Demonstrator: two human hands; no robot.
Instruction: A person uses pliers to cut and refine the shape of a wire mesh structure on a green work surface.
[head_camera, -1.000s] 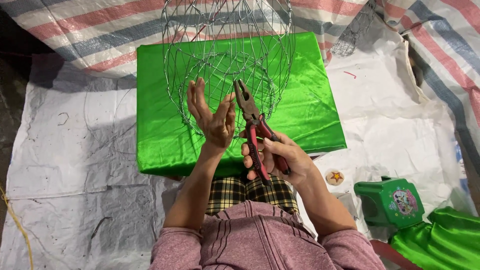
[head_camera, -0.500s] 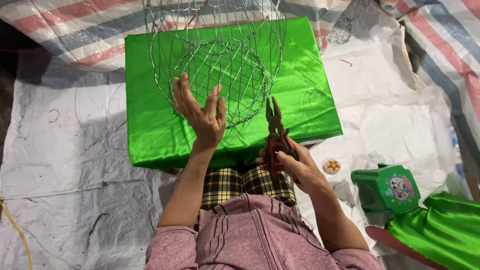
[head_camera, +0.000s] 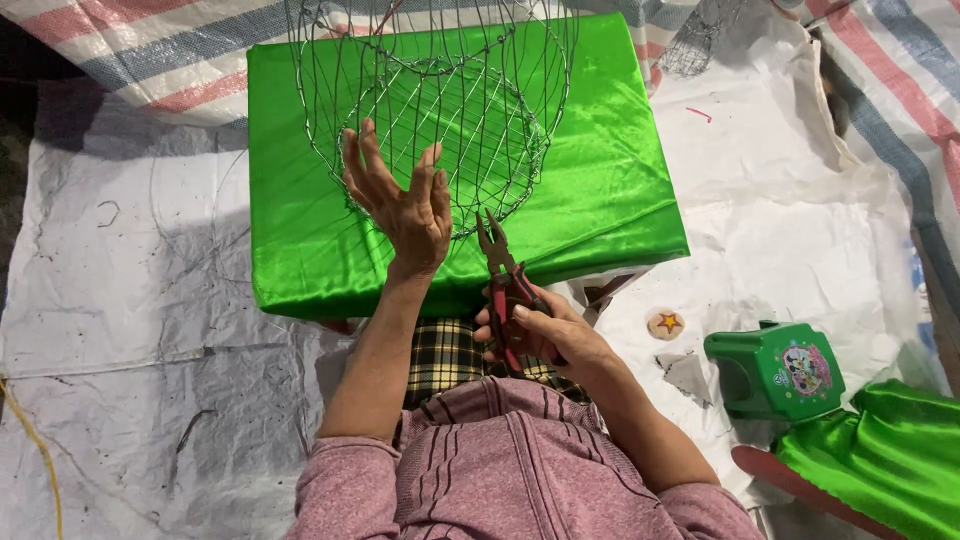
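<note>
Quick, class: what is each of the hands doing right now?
Left hand: open, fingers spread against the round wire-mesh frame.
Right hand: closed, holding red-handled metal pliers.

The person wears a dusty pink knitted top (head_camera: 520, 470) with thin dark vertical stripes down the front and a centre seam like a zip line. Its sleeves are pushed up to the elbows. Below it shows a yellow and black checked garment (head_camera: 450, 355) over the lap.
</note>
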